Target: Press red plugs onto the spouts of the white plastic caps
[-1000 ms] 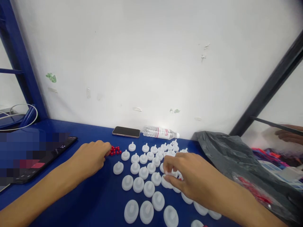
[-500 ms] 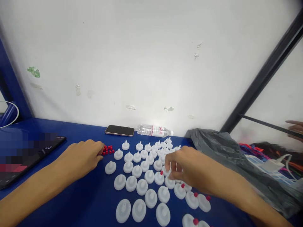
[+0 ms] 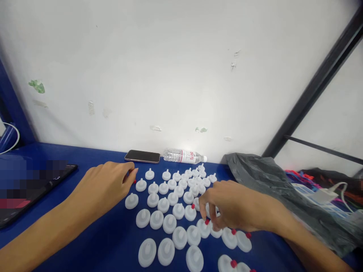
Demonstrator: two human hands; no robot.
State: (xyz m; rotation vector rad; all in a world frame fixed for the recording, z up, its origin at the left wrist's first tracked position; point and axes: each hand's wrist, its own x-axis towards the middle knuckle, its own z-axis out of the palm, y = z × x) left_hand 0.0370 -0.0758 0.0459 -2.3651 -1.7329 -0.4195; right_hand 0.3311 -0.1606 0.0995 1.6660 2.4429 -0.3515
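Both hands had shifted: left hand (image 3: pixel 106 183) slid over the red caps (image 3: pixel 134 182), so just a speck showed below its thumb, and honestly I couldn't tell if those fingers were pinching anything. Right hand (image 3: pixel 234 204) came nearer, fingers bent and apart over a red-tipped white nozzle lid (image 3: pixel 203 230), plain white lids (image 3: pixel 169 224) beside it on the blue surface (image 3: pixel 104 241).

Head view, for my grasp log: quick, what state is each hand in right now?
Left hand: curled by a red piece; grip cannot be told.
Right hand: open, beside a red-tipped white piece.
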